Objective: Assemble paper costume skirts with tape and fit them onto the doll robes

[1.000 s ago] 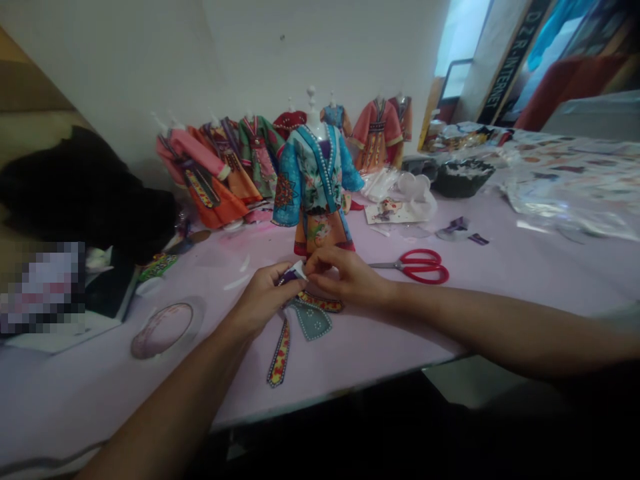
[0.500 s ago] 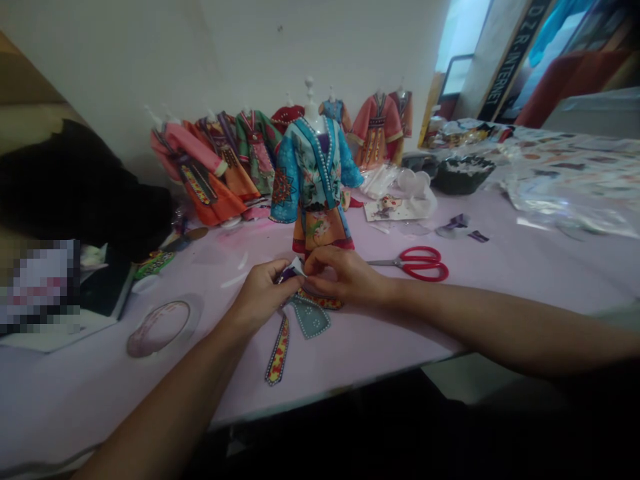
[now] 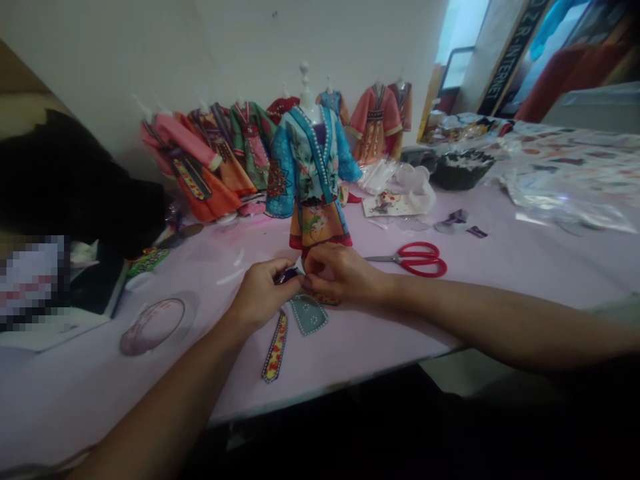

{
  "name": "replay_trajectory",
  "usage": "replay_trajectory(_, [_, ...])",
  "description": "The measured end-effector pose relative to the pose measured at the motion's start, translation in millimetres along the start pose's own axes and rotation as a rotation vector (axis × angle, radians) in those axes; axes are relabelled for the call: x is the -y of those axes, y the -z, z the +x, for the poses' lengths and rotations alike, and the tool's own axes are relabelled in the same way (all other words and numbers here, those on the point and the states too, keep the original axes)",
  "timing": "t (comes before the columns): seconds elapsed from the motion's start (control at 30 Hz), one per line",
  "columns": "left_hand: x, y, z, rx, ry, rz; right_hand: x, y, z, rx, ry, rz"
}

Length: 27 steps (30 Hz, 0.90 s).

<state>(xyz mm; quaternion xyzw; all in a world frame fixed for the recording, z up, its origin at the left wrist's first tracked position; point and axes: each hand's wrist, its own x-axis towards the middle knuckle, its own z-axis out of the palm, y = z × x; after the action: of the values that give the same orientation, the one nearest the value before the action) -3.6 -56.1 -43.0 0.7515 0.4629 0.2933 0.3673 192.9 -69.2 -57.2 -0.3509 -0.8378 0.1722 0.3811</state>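
Observation:
Between thumb and fingers, my left hand [image 3: 265,287] pinches a small dark purple piece with a white part [image 3: 287,275]. My right hand [image 3: 345,273] is closed at the other end of that piece, its fingertips meeting those of the left. Just behind the hands stands a mannequin in a blue jacket [image 3: 315,160] and orange skirt. A grey-blue beaded patch [image 3: 310,315] and a yellow beaded strip [image 3: 275,348] lie below the hands. Another patterned strip is partly hidden beneath my right hand.
Red-handled scissors [image 3: 420,259] lie right of the hands. A tape roll [image 3: 153,327] is at the left. Several dressed mannequins line the wall. Purple scraps [image 3: 455,219], a dark bowl [image 3: 461,171] and plastic wrapping [image 3: 570,213] lie at the right. A black shape [image 3: 75,187] fills the left.
The view has shifted slightly. Both hands keep hold of the purple piece, with their fingertips slightly moved, and less of its white part shows.

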Motion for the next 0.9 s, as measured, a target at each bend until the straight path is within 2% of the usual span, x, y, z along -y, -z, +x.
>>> replay_trajectory(0.33, [-1.1,0.8,0.5,0.014,0.024,0.008,-3.5,-1.0,-2.5,0.038,-0.129,0.253])
replay_trajectory(0.5, [-1.0,0.6,-1.3,0.015,0.034,-0.075,-1.3,-0.8,-3.0,0.047,-0.163,0.336])
replay_trajectory(0.7, [-2.8,-0.3,-2.8,0.016,0.054,-0.159,0.5,0.5,-2.7,0.056,-0.13,0.275])
replay_trajectory(0.9, [-3.2,-0.1,-2.0,0.022,0.039,-0.13,-0.7,0.8,-2.5,0.024,-0.034,0.137])
